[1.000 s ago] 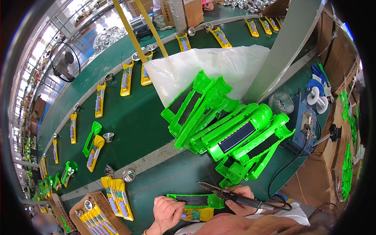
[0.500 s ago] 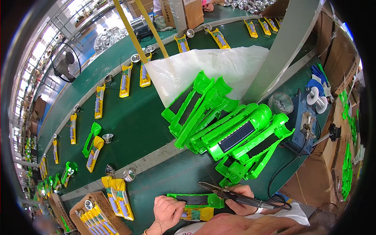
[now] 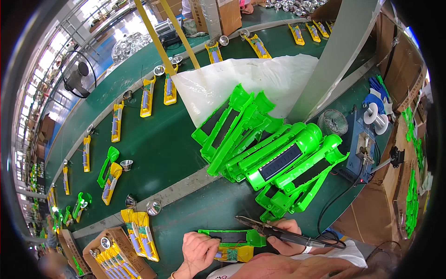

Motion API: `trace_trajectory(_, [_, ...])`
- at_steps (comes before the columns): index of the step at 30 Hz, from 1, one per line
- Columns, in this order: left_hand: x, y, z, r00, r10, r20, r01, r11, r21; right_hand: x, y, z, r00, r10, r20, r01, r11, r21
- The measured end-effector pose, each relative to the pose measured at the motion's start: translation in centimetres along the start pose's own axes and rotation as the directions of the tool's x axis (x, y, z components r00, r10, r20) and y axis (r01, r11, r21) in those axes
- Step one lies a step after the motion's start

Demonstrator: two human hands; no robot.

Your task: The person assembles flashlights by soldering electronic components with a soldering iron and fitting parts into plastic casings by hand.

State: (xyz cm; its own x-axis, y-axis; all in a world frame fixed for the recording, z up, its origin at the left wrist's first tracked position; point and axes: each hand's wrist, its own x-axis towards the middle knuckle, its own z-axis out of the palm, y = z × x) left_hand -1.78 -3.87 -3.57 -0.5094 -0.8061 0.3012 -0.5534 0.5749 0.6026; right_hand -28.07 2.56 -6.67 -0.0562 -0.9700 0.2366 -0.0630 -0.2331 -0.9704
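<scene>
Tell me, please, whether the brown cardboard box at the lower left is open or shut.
Open: no lid covers the brown cardboard box, and yellow plastic housings with lilac cells show inside it.

Shell pile (image 3: pixel 310 135) bright green; panel (image 3: pixel 280 162) on it black, edged with pale dots. Nearer me than pile: my soldering iron (image 3: pixel 295 238) black, worktop (image 3: pixel 186 223) dark green. Beyond pile: sheet (image 3: pixel 260 69) white. Left of pile: casings (image 3: pixel 116 169) yellow, cells (image 3: pixel 108 190) lavender.

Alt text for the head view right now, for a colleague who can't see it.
A person's right hand holds a corded black tool over a green casing, the left hand at its other end; a yellow casing lies alongside. Beyond are piled green casings and spaced yellow units on a green surface.
</scene>
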Motion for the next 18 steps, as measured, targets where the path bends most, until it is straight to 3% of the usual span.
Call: trace_trajectory(18, [0.16,0.12,0.26,1.000,-0.016,0.010,0.016,1.000,-0.008,-0.07,0.33,-0.22,1.000,0.006,0.004,-0.006,0.999,0.033])
